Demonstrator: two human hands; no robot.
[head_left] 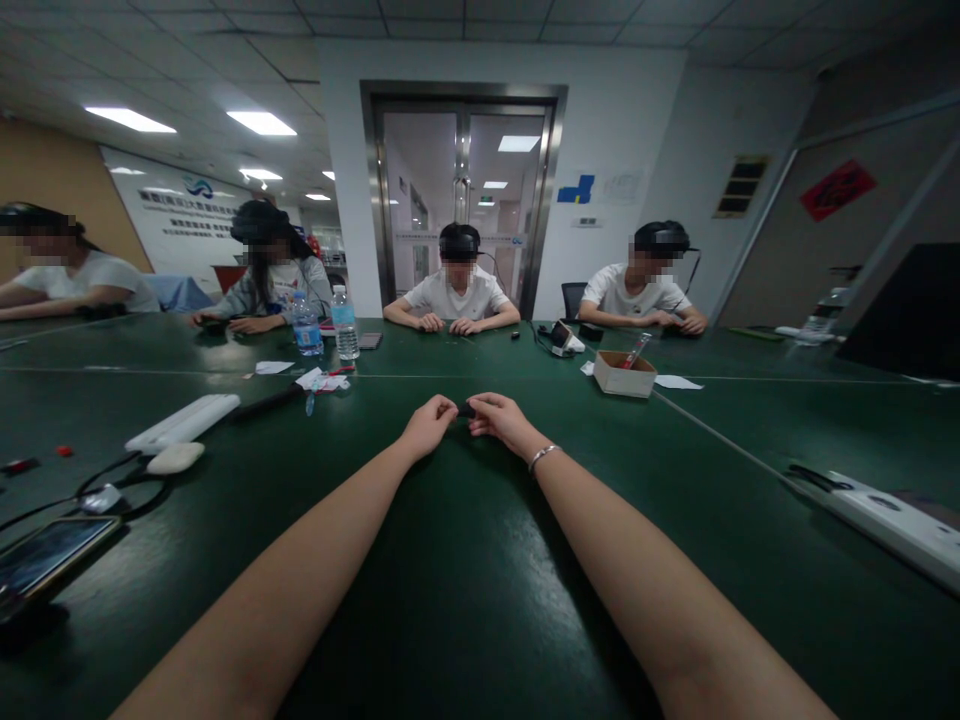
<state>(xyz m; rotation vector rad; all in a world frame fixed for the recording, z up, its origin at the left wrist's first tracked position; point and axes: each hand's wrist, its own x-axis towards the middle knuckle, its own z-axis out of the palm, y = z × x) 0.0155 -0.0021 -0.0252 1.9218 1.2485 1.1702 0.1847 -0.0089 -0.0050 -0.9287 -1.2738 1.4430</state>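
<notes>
A small black object (465, 410) is pinched between my two hands, just above the green table (420, 540). Its kind is too small to make out. My left hand (430, 425) has thumb and fingertips pressed together at the object's left end. From the other side, my right hand (504, 420) grips the right end between thumb and index finger, the other fingers curled below. A silver bracelet (544, 457) circles my right wrist. Both forearms stretch forward over the tabletop.
An open box (625, 380) stands ahead on the right, two water bottles (345, 325) ahead on the left. A phone (56, 555), cables and a white case (184, 423) lie left; a power strip (900, 520) lies right. Several people in headsets sit across the table.
</notes>
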